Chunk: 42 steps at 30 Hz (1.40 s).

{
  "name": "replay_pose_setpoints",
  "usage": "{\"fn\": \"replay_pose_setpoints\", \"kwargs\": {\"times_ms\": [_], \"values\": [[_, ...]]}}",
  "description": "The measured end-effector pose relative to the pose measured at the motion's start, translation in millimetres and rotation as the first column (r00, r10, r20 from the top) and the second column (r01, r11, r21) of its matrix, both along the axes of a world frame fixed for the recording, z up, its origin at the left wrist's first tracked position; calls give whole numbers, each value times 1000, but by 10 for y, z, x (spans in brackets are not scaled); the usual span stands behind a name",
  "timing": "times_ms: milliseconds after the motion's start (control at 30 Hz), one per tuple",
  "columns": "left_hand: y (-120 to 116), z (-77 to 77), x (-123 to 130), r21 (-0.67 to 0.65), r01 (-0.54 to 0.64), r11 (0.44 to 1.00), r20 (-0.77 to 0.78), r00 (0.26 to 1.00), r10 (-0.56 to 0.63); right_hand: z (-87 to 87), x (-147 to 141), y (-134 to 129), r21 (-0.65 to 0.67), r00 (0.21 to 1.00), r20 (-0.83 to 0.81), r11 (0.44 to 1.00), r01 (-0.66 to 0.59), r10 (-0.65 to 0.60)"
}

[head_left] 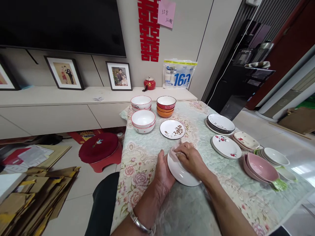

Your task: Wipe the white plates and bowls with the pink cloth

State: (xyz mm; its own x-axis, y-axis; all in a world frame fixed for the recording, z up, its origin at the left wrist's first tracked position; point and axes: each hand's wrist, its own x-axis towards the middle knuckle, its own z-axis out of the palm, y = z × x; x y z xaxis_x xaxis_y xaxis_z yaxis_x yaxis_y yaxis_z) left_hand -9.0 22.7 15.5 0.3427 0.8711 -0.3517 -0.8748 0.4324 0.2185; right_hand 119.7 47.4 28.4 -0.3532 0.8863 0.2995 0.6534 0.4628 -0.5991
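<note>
My left hand (163, 172) is closed around the left rim of a white plate (183, 175), its thumb pointing up along the edge. The plate is tilted over the near part of the table. Against its upper face my right hand (190, 159) presses a thin pale wipe (174, 151), fingers bunched on it; part of the wipe is hidden under them. Just beyond lies a dark-rimmed plate with brown flowers (172, 129). Behind it stand red-rimmed white bowls (143, 121) and a stack of red and orange bowls (166, 106).
On the right of the flowered tablecloth (137, 177) are plate stacks (220, 123), red-flowered plates (226, 146), pink bowls (262, 167) and white bowls (275, 156). A wipes bag (179, 74) stands on the cabinet. A red stool (99, 149) and flattened cardboard (41, 193) are left.
</note>
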Motion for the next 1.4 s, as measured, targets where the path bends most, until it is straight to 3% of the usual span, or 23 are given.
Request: {"fn": "replay_pose_setpoints", "kwargs": {"times_ms": [67, 133, 267, 433, 600, 733, 833, 900, 1033, 1133, 1233, 1400], "values": [[1, -4, 4, -15, -16, 1000, 1, 1000, 16, -23, -85, 19, 88, 999, 52, 996, 0, -5], [-10, -6, -6, -23, -24, 999, 21, 999, 24, 10, -179, -14, 103, 993, 95, 991, -82, 73], [-33, -7, -43, -72, 14, 997, 12, 1000, -13, 157, -265, -171, 25, 966, 117, 972, -233, 229], [-15, -11, -70, -101, 25, 995, 16, 1000, -24, 215, -91, -297, -79, 946, 29, 945, -318, 322], [-6, 10, -55, -51, 61, 997, -14, 998, -62, 96, 176, -207, -180, 969, -67, 952, -246, 238], [-15, 15, -8, -58, 23, 998, -64, 998, -27, -57, 352, -48, -87, 996, -57, 994, 67, -72], [-12, 3, 14, -64, 12, 998, -102, 995, -19, -132, 400, 2, 27, 967, -9, 967, 255, -254], [-8, -8, 19, -63, 15, 998, -109, 994, -22, -139, 349, -25, 70, 976, 0, 973, 218, -218], [-12, -34, 12, -41, 14, 999, -62, 998, -17, -72, 72, -153, 68, 993, -88, 995, -78, 84], [-23, -52, 6, -64, -6, 998, -58, 998, 2, -14, -131, -179, 62, 977, -79, 979, -196, 200], [-28, -44, 17, -62, -25, 998, -56, 998, 22, -6, -209, -79, 91, 987, 23, 983, -158, 157], [-50, -11, 58, -50, -58, 997, -139, 989, 50, -59, -59, 172, 82, 994, 65, 993, 87, -93]]}}
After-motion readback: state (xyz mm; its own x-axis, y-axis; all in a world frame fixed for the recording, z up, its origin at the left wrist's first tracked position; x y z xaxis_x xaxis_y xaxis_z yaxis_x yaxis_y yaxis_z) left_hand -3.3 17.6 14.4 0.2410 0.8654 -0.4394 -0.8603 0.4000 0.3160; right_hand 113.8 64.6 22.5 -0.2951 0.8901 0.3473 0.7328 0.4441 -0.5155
